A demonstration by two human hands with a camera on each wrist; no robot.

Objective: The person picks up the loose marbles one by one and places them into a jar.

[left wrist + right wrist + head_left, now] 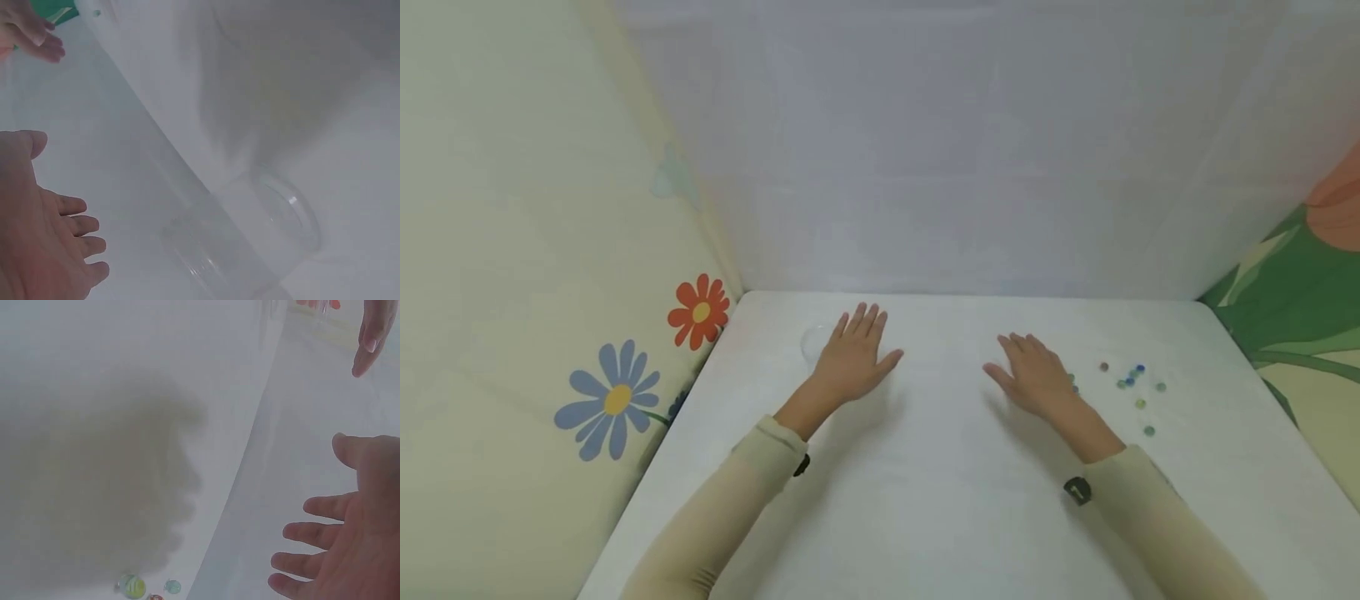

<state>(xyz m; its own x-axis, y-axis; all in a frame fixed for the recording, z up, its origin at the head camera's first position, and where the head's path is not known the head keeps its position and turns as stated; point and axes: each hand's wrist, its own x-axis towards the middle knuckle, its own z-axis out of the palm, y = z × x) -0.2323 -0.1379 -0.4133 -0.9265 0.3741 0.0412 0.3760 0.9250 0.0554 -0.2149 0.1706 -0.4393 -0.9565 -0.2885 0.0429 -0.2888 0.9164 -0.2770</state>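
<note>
My left hand (852, 358) is held above the white table with its fingers straight and spread, holding nothing. Just beyond it, partly hidden behind the hand in the head view, stands a clear glass or plastic cup (812, 342); the left wrist view shows the see-through cup (250, 231) more fully, apart from the fingers. My right hand (1036, 375) also hovers palm down, fingers extended and nothing in its grasp. To its right lie several glass marbles (1140, 403) in blue, green, yellow and brown, a few partly covered by the hand.
The white tabletop (940, 500) meets a pale cloth backdrop (925, 167) at its far edge. A flower-printed cloth (505, 250) borders the left side, and another printed cloth (1300, 292) with large green leaves borders the right.
</note>
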